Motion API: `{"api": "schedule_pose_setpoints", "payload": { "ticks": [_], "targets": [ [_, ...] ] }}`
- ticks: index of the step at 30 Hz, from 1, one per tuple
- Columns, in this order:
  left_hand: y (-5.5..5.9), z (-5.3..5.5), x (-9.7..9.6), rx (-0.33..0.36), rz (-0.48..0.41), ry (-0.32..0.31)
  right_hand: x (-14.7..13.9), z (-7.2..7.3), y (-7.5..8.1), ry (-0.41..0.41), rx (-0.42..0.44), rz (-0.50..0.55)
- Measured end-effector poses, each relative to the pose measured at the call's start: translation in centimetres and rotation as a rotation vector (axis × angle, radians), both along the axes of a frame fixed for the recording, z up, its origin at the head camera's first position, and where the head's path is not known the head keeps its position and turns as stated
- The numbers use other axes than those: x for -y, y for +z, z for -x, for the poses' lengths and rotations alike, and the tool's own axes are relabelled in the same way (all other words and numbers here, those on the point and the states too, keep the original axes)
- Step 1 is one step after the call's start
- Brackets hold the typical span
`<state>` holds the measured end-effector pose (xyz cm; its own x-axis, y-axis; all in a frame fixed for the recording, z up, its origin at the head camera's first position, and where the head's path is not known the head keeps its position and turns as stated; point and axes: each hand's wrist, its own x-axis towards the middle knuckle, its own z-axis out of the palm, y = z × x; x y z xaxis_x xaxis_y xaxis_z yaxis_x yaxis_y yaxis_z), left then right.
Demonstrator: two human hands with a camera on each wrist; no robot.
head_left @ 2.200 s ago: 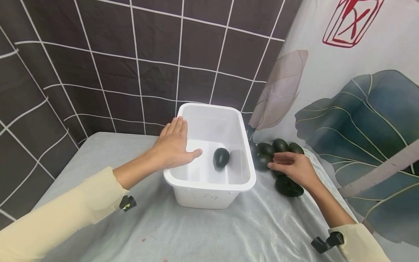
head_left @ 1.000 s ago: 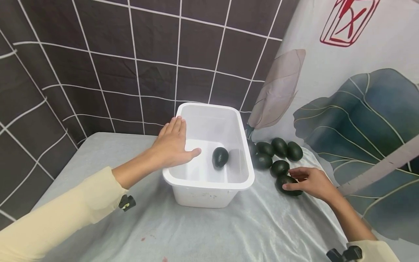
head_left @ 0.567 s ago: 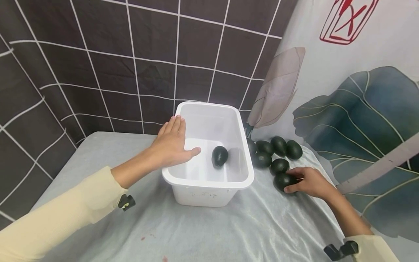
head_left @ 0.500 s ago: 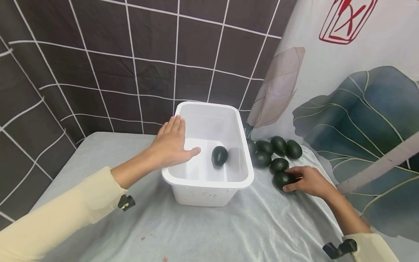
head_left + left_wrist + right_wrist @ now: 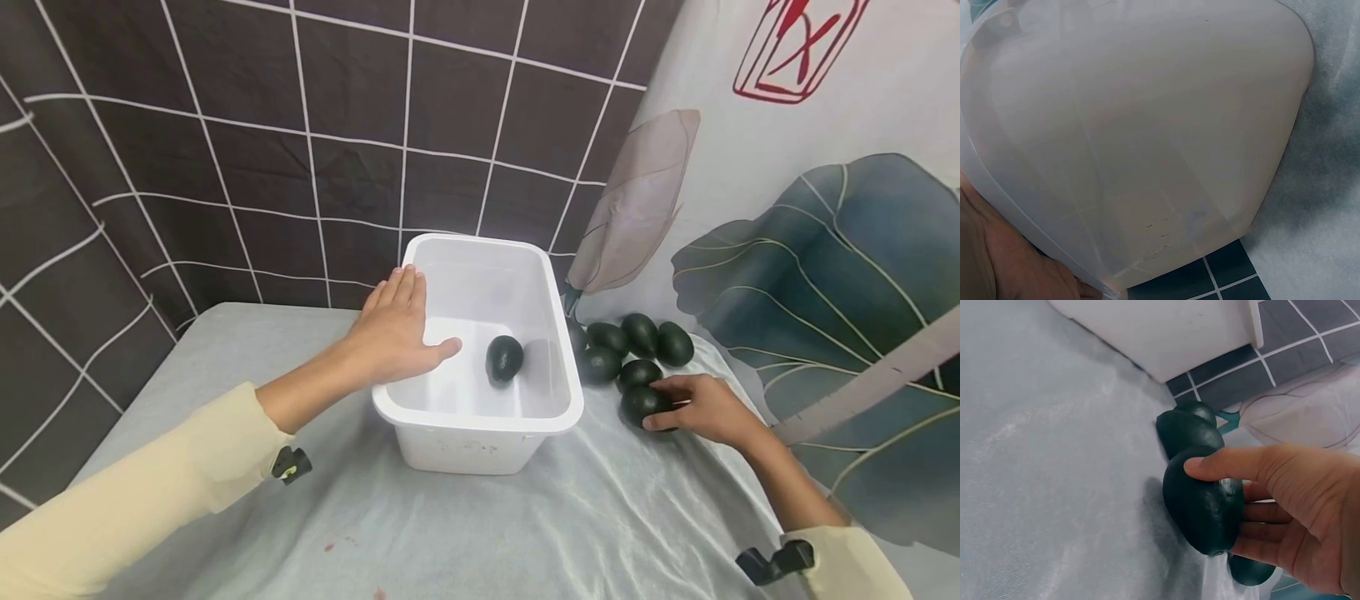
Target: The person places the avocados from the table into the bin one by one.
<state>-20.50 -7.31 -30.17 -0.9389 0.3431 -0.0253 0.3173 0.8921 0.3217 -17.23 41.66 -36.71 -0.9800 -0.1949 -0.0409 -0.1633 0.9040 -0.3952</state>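
Note:
A white plastic tub point(image 5: 480, 423) stands in the middle of the table with one dark green avocado point(image 5: 505, 359) lying on its floor. My left hand point(image 5: 393, 329) rests flat on the tub's left rim, fingers straight and thumb stretched over the inside; the left wrist view shows the tub's outer wall point(image 5: 1147, 125) beside that hand. To the right of the tub, my right hand point(image 5: 708, 408) grips an avocado point(image 5: 643, 403) between thumb and fingers. In the right wrist view the thumb lies across the top of this avocado point(image 5: 1200, 506), with the other fingers along its far side.
Several more avocados point(image 5: 640, 336) lie clustered between the tub's right side and the curtain. A pale grey cloth point(image 5: 315, 517) covers the table. Behind hang a dark grid-patterned curtain point(image 5: 360, 100) and a white one with leaf prints point(image 5: 825, 267).
My right hand has moved down from the upper avocados to the nearest one, grasped it and shifted it slightly left and up. The left hand has stayed on the tub's rim.

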Motion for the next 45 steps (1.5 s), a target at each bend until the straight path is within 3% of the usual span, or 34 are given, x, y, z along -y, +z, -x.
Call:
{"api": "schedule_pose_setpoints", "payload": {
  "ticks": [15,27,45],
  "targets": [
    [0.1,-0.1,0.0,0.013,-0.005,0.001,0.3,0.3,1.4,-0.038,0.031,0.045],
    [0.1,0.0,0.0,0.010,0.009,0.006,0.7,1.1,2.6,-0.017,0.010,0.060],
    [0.1,-0.1,-0.2,0.005,0.006,0.006,1.9,1.9,3.9,-0.079,-0.018,0.073]
  ]
}}
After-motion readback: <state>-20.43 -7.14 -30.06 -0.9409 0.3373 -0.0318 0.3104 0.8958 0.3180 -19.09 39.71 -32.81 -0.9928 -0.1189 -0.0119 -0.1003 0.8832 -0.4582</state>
